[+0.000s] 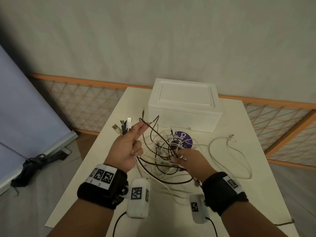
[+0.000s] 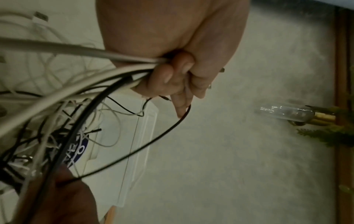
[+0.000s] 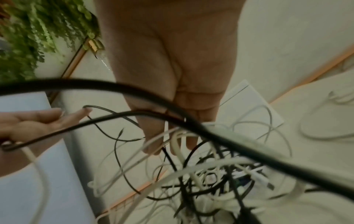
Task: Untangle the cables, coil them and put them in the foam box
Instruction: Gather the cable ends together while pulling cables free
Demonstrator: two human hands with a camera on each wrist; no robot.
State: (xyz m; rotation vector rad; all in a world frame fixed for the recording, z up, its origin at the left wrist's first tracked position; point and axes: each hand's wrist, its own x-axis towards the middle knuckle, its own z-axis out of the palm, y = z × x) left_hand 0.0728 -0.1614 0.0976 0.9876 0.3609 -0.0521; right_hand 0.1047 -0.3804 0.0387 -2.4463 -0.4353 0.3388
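Observation:
A tangle of black and white cables [image 1: 164,151] hangs between my hands over the white table [image 1: 95,189]. My left hand [image 1: 135,139] grips a bundle of cable ends, whose USB plugs [image 1: 124,126] stick out past the fist; a thin black cable [image 1: 145,124] loops over its forefinger. The left wrist view shows this left hand [image 2: 172,78] curled round white and black strands [image 2: 95,63]. My right hand [image 1: 179,157] reaches into the knot and pinches strands; in the right wrist view a white cable [image 3: 175,144] runs between its fingertips [image 3: 151,145]. The white foam box [image 1: 184,106] stands behind, lid on.
A purple round label [image 1: 185,138] lies under the tangle in front of the box. One loose white cable [image 1: 230,151] lies apart on the table's right side. An orange lattice rail [image 1: 82,100] runs behind; a black bag [image 1: 34,165] sits on the floor at left.

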